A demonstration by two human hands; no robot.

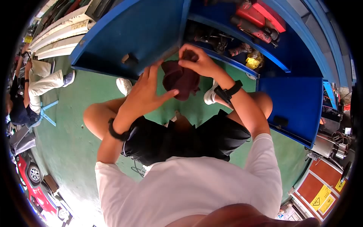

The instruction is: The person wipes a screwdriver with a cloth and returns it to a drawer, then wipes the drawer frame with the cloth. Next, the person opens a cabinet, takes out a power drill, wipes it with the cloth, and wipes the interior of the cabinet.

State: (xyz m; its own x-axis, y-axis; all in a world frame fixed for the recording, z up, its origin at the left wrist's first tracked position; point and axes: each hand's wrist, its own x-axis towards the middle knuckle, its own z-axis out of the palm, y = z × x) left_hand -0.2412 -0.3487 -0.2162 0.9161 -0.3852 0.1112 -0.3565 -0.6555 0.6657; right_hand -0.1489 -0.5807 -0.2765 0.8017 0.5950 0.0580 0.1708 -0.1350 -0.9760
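In front of the cabinet (pixel 302 60), a maroon cloth (pixel 183 83) is pinched by the right hand (pixel 202 62) — the left hand (pixel 143 92) is held spread beside it.

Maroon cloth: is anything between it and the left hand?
Nothing visible stands between the left hand and the maroon cloth; the thumb overlaps it in view, though contact is unclear. The right hand grips its upper part.

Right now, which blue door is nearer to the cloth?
The left door: its edge comes close to the cloth, while the right door stands farther off.
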